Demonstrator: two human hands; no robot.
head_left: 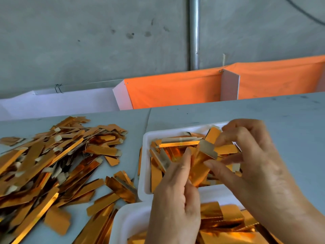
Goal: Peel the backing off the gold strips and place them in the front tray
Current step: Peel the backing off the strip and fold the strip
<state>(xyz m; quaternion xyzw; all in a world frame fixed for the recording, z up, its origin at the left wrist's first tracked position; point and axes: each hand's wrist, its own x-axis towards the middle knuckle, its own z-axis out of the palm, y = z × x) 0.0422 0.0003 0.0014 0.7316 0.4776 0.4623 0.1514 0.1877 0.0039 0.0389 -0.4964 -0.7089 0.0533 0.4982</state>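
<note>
Head view: hands (202,173) hiding strip (202,161).

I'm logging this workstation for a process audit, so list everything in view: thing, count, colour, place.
gold strip: one, gold with a pale backing tab, held over the far tray by both hands
loose gold strips: a large pile, too many to count, gold, on the table at left
far tray: one, white, centre of the table, holds strips
near tray: one, white, bottom edge, holds strips
table: one, pale grey
cloth: one, orange, behind the table
pole: one, metal, against the wall
left hand: one, pinches the strip
right hand: one, pinches the strip
</note>
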